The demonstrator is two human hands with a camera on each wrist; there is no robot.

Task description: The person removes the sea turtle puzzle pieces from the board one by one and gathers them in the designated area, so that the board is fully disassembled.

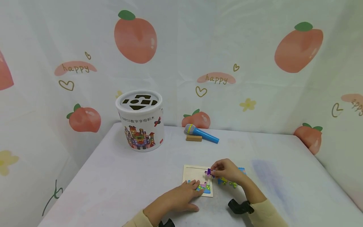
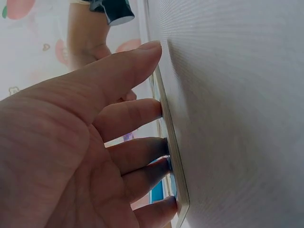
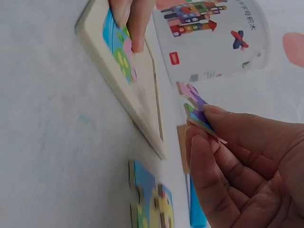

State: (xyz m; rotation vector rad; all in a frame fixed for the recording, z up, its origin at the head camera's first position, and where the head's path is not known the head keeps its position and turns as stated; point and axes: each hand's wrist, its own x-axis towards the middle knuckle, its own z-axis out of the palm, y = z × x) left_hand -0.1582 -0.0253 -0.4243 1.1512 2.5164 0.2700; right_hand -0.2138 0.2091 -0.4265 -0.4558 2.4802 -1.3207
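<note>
A purple and pink jigsaw piece (image 3: pixel 198 108) is pinched between thumb and fingers of my right hand (image 1: pixel 227 170), held above the right edge of a wooden puzzle board (image 1: pixel 195 168). My left hand (image 1: pixel 182 194) lies with fingers spread over the board's lower left part, fingertips resting on it. Joined pieces (image 1: pixel 206 189) in blue, green and pink fill the board's lower part; its upper part shows bare wood. Loose puzzle pieces (image 3: pixel 145 180) lie on the table right of the board, partly hidden beneath the right hand in the head view.
Toward the back left stands a white bucket (image 1: pixel 141 126) with shape holes in its lid. A blue toy microphone (image 1: pixel 205 135) and a small wooden block (image 1: pixel 194 138) lie at the table's back. A printed cloth (image 1: pixel 175 47) hangs behind.
</note>
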